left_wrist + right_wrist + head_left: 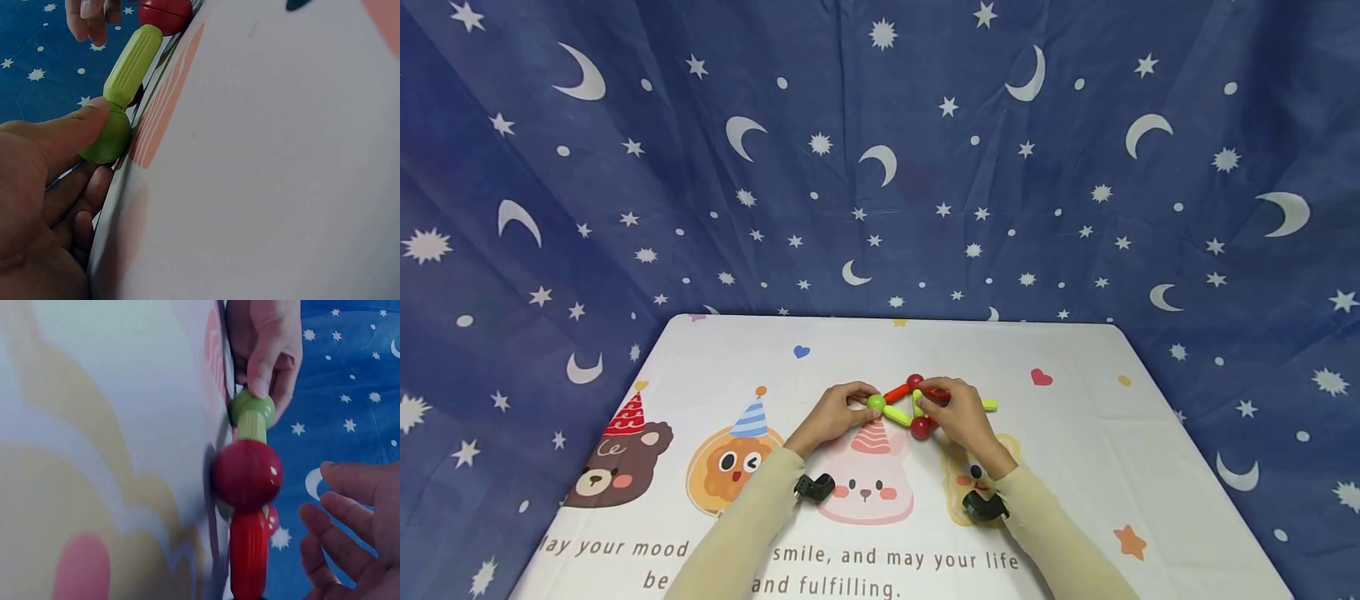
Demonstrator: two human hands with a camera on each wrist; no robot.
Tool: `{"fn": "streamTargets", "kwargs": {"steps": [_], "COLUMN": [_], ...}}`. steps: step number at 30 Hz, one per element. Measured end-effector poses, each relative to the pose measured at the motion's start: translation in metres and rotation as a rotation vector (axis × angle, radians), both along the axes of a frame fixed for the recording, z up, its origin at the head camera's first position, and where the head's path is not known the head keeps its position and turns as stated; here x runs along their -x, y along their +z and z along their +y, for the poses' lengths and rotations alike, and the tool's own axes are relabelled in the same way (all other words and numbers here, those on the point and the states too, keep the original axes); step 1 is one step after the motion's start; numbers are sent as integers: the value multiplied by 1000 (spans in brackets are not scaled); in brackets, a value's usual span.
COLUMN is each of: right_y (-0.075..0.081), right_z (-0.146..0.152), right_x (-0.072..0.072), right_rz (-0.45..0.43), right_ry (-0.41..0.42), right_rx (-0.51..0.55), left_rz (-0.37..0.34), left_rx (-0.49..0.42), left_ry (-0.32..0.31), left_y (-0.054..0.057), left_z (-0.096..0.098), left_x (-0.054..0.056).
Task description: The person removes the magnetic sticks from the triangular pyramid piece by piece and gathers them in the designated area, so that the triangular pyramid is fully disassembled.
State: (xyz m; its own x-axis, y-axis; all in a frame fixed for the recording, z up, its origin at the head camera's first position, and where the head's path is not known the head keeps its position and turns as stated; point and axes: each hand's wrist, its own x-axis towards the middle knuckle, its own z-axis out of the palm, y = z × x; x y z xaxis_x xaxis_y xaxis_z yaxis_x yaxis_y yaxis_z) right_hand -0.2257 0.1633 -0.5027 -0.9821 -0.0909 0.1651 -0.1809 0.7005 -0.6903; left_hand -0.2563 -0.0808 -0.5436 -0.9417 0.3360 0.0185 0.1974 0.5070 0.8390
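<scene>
A flat ball-and-rod toy frame lies on the white table. At its left corner my left hand pinches a green ball between thumb and fingers. From that ball a red rod runs to a far red ball, and a yellow-green rod runs to a near red ball. Another yellow-green rod joins the two red balls. My right hand hovers over the frame's right part, partly hiding it. In the right wrist view its fingers are spread apart, beside a red rod.
Past my right hand, the end of a yellow-green rod shows. The table has a printed cover with cartoon animals and lettering. A blue curtain with moons and stars hangs behind it. A dark camera is strapped on each wrist.
</scene>
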Motion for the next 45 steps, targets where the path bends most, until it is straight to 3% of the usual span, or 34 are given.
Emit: {"fn": "streamTargets", "kwargs": {"steps": [15,24,31,38,45], "right_y": [-8,-12,-15,-18,-16], "right_z": [-35,-43,-47,-48,-47], "right_x": [5,9,8,8,3], "right_rz": [-105,-70,-21,2,13], "right_ry": [63,78,50,44,86], "right_rx": [-53,-84,-198,-207,-193], "left_rz": [21,41,52,23,61], "left_rx": [-37,-44,-49,-50,-21], "left_ry": [-4,-6,-10,5,5], "left_y": [0,1,-2,-4,-4], "left_z": [0,0,-1,0,-1], "left_x": [-3,-4,-2,-1,-1]}}
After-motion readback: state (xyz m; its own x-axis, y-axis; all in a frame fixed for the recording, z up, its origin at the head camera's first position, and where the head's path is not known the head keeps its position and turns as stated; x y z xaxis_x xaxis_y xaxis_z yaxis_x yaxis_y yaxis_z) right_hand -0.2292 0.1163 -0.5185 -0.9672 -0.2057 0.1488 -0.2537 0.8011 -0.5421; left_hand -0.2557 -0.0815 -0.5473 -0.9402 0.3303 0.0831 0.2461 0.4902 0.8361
